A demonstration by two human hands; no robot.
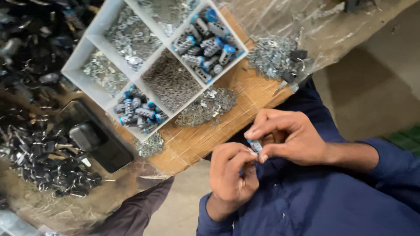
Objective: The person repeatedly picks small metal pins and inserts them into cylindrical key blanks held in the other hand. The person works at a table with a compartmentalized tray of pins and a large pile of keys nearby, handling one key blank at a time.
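Note:
Both my hands meet low in front of my dark blue shirt, off the edge of the wooden board (245,98). My right hand (291,135) pinches a small grey metal part with a blue end (255,146) between thumb and forefinger. My left hand (232,172) is curled below it, fingertips touching the same small part. Most of the part is hidden by my fingers. The nearest loose pile of small silver metal pieces (206,107) lies on the board just above my hands.
A white divided tray (89,39) holds silver clips and grey-blue cylindrical parts (208,41). Another silver heap (271,54) sits at the board's right corner. Black parts (48,161) lie on clear plastic sheeting at left, beside a black device (94,140).

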